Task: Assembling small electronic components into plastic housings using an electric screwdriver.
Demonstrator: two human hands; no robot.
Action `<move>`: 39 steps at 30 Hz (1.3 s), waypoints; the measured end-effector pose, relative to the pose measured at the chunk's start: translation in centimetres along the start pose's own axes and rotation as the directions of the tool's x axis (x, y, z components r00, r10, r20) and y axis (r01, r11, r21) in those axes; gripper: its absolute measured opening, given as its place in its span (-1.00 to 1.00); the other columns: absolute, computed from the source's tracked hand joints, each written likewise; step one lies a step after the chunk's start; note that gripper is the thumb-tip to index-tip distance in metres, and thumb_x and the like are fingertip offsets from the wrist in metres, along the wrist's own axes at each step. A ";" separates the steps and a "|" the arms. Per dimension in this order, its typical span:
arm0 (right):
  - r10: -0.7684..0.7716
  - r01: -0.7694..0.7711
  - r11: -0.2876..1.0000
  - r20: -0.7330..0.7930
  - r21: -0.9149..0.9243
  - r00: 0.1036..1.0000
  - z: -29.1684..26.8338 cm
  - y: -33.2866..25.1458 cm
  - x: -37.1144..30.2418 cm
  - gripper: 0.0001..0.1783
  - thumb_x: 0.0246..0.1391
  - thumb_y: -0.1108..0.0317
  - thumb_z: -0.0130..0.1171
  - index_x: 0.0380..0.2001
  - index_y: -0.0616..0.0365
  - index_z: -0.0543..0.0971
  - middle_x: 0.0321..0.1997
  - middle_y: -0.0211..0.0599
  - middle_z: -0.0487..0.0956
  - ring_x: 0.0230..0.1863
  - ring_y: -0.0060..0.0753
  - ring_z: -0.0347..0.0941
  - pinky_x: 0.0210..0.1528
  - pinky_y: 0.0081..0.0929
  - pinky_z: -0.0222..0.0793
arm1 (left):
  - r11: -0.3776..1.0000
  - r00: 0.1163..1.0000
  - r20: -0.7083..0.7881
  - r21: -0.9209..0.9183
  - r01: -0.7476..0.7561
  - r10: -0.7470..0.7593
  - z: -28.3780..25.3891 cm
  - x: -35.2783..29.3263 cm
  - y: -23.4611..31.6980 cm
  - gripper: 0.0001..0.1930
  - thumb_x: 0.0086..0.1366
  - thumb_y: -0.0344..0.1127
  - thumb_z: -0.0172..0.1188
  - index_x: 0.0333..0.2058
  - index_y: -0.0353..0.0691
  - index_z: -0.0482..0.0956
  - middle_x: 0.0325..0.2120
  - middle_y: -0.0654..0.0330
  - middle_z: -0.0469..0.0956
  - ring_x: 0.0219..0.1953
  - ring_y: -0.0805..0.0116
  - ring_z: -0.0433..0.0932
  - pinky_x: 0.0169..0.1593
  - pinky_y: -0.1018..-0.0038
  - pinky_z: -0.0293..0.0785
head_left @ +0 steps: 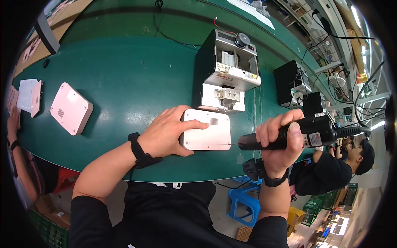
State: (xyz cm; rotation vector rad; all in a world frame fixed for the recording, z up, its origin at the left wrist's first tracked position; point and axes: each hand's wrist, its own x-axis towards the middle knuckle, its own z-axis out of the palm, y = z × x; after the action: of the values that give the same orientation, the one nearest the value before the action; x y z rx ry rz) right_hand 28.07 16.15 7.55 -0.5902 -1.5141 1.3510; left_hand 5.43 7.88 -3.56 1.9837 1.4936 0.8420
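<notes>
A white plastic box (206,138) with rounded corners, corner screw holes and a small slotted grille lies on the green table. My left hand (167,130) grips its left side, the thumb across the top and the fingers round the edge. In my right hand (281,138) is a black electric screwdriver (316,131), held level with its thin bit pointing left. The bit's tip is at the box's lower right corner; I cannot tell if it sits in the screw hole. A cord leaves the tool's back end to the right.
A screw-feeder machine (227,72) stands just beyond the box. Another white box (71,108) lies at the left, near a person's arm (13,124). More black machines (291,82) stand at the right. A blue stool (244,202) is below the table edge; a person in black (326,173) sits at right.
</notes>
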 end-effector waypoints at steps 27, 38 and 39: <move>0.002 -0.023 0.984 0.116 0.177 0.993 4.0 -2.3 2.0 -0.71 0.31 0.10 -0.09 -0.25 0.12 0.36 -0.64 -0.40 0.28 -0.68 -0.49 0.20 -0.51 -0.44 0.23 | 1.000 1.000 -0.024 0.004 -0.002 0.002 0.0 -0.3 -0.6 -0.29 -0.15 -0.16 0.52 0.09 0.23 0.53 0.12 0.05 0.33 0.14 -0.05 0.36 0.24 0.17 0.29; -0.173 0.176 0.983 -0.069 0.044 0.983 2.5 0.1 6.8 -0.72 0.30 0.09 -0.08 -0.25 0.10 0.38 -0.61 -0.39 0.31 -0.65 -0.47 0.22 -0.48 -0.42 0.23 | 1.000 1.000 -0.018 0.016 -0.002 0.002 0.5 -0.6 -0.3 -0.28 -0.15 -0.16 0.52 0.10 0.23 0.53 0.12 0.03 0.33 0.15 -0.05 0.36 0.24 0.17 0.29; -0.144 0.147 0.989 -0.078 0.025 0.986 2.2 0.5 7.2 -0.71 0.30 0.09 -0.08 -0.25 0.10 0.38 -0.61 -0.39 0.31 -0.65 -0.47 0.22 -0.48 -0.42 0.23 | 1.000 1.000 -0.023 0.020 -0.007 0.008 0.6 -0.6 -0.3 -0.28 -0.15 -0.16 0.52 0.10 0.23 0.53 0.12 0.03 0.33 0.15 -0.06 0.36 0.24 0.17 0.29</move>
State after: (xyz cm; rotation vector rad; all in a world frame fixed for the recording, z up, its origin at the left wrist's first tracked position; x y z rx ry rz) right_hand 23.11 21.43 9.83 -0.4964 -1.4444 1.2244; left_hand 5.55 7.36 -4.25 2.0016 1.5136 0.8588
